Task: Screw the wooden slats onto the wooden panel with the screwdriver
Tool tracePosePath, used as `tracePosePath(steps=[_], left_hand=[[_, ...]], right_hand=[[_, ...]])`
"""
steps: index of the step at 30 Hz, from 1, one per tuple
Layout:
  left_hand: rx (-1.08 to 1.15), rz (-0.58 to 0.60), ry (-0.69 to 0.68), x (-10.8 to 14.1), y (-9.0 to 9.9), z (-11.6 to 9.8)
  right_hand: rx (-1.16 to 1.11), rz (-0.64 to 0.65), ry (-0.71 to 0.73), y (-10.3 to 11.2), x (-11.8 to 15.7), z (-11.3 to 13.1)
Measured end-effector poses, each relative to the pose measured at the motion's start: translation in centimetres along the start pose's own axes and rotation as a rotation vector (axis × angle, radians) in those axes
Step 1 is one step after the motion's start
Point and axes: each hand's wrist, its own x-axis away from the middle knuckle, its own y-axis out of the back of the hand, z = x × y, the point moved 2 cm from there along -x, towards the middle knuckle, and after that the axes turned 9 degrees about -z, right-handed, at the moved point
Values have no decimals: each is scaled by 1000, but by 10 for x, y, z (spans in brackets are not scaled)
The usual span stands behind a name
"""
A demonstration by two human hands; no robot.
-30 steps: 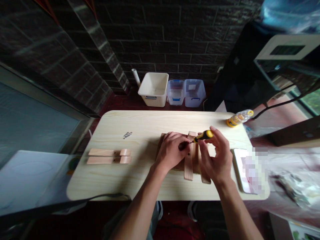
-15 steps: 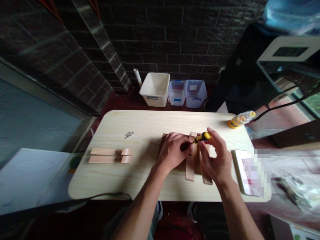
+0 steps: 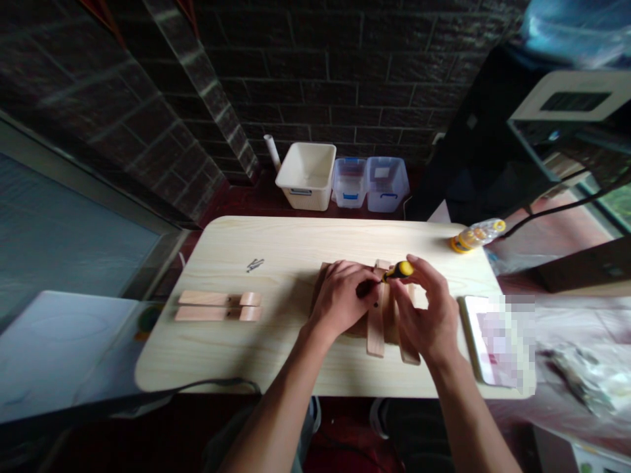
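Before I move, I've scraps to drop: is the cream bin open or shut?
Open: no lid covers the cream bin, and its inside shows.

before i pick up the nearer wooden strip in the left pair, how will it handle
The wooden strip is likely stiff, being straight, solid-looking wood. Its flat length suggests sliding rather than rolling. The thicker block at its right end may make that end heavier.

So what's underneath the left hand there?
The left hand is over a brown wooden block, parts of which show around it. A pale wooden strip crosses the block beside the fingers. Whatever the palm and fingers cover can't be seen.
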Motion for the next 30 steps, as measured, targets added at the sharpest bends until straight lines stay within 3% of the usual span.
tracePosePath(steps=[18, 30], left_hand=[[-10, -1, 4, -1, 0, -1], [40, -13, -4, 0, 0, 1]], right_hand=[[-27, -84, -18, 1, 7, -4], [1, -2, -36, 2, 5, -2]])
